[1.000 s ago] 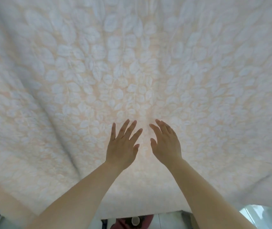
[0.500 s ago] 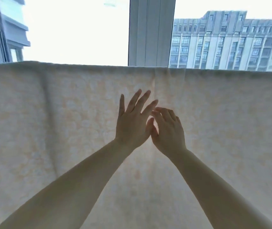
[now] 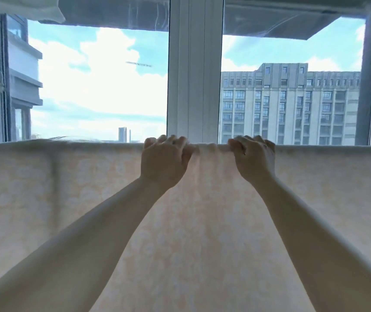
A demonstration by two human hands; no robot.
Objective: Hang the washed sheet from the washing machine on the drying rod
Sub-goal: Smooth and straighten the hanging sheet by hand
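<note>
The pale peach sheet (image 3: pixel 89 199) with a faint leaf pattern hangs straight down across the whole width of the view. Its top fold runs level at mid-height; the drying rod under that fold is hidden by the cloth. My left hand (image 3: pixel 163 162) grips the top fold near the middle, fingers curled over it. My right hand (image 3: pixel 255 159) grips the same fold a little to the right. Between the two hands the cloth is bunched into small wrinkles.
Right behind the sheet is a window with a white centre post (image 3: pixel 194 70). A grey building (image 3: pixel 292 104) stands outside at the right. A piece of white cloth (image 3: pixel 22 7) hangs at the top left.
Both hands rose from the sheet's face, where they were flat and close together, to its top fold and closed on it, now apart. The view tilted upward.
</note>
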